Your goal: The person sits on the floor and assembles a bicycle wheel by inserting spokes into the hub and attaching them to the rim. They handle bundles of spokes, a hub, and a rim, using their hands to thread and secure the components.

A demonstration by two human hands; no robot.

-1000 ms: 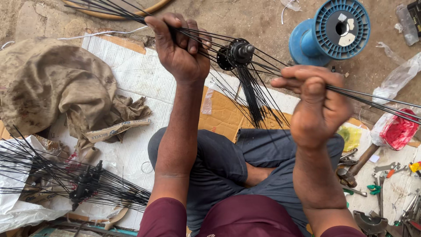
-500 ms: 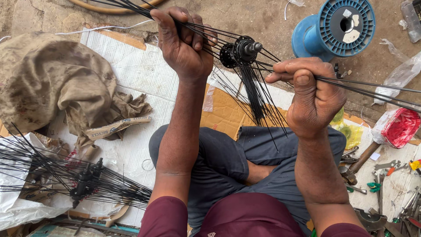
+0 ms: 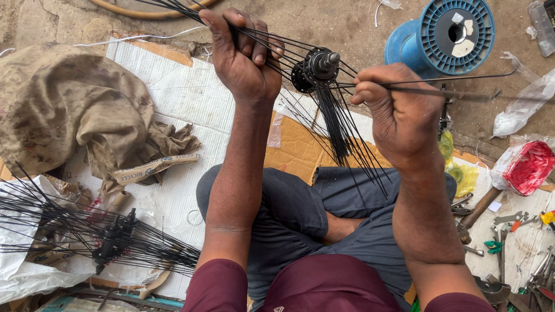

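Note:
I sit cross-legged and hold a black wheel hub [image 3: 317, 68] in the air, with many thin black spokes [image 3: 341, 130] hanging and fanning from it. My left hand [image 3: 241, 55] is closed around a bundle of spokes to the left of the hub. My right hand [image 3: 399, 112] pinches a few spokes [image 3: 462, 86] that run out to the right from the hub, their bent ends showing. The hub sits between the two hands, above my lap.
A second hub laced with black spokes [image 3: 110, 240] lies at lower left on white sheeting. A brown cloth [image 3: 69, 110] is heaped at left. A blue spool [image 3: 448, 34], a red-filled plastic bag [image 3: 527, 167] and scattered hand tools [image 3: 509, 231] are at right.
My right hand has moved left toward the hub, sliding along the spokes it pinches. The left hand and hub have shifted slightly right.

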